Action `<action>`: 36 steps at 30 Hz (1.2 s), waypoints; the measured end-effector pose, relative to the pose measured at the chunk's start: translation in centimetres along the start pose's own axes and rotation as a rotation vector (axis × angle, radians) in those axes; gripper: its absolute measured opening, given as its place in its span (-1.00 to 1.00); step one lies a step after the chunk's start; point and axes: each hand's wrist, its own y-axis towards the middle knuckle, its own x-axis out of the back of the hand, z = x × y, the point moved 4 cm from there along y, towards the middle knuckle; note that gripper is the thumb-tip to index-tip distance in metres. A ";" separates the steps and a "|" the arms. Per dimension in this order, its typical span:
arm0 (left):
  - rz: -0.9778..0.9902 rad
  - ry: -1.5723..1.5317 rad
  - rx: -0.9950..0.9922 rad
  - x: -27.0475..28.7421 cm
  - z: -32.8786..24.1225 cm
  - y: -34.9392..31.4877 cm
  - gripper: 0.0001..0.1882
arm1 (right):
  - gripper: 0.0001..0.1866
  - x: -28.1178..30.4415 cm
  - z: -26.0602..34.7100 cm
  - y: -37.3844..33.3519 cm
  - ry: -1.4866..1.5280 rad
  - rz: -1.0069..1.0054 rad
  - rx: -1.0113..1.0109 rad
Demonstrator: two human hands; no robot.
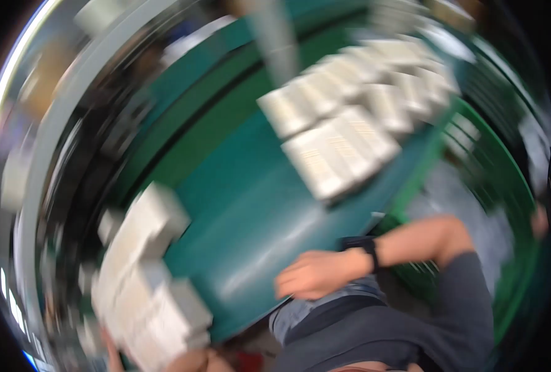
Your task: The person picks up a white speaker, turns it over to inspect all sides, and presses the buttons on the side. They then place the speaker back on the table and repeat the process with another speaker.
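The whole view is smeared with motion, so fine detail is lost. The person's left hand [191, 361] sits at the bottom edge under a tall stack of white boxes [145, 273], which leans over the near left edge of the green surface [250, 235]; the grip looks wrapped under the stack's lower end, though the fingers are too blurred to be sure how tightly. The right hand [315, 273], with a dark wristband [369, 251] behind it, hovers just above the surface near the person's waist, fingers loosely curled and empty, not touching any box. To carry such a stack well, I would judge it wants support from below and a second hand steadying its side, since the boxes sit stepped and uneven and could slide apart. Further along the surface, well apart from the stack, lie rows of flat white packs [350, 118], filling the far right end. A green frame [492, 186] curves along the right side, close to the elbow, and another person's hand [540, 222] shows at the far right rim.
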 end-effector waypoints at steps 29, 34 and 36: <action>1.314 1.769 0.219 7.3 40.5 23.8 -0.45 | -0.82 0.2 0.3 0.8 -0.048 0.098 -0.119; 1.344 1.795 0.599 7.7 49.7 21.2 -0.09 | -0.84 0.2 -1.9 -0.5 -0.037 0.047 -0.149; 1.415 1.857 0.573 9.4 53.0 21.8 -0.11 | -0.85 0.1 -2.5 -0.3 -0.087 0.014 -0.159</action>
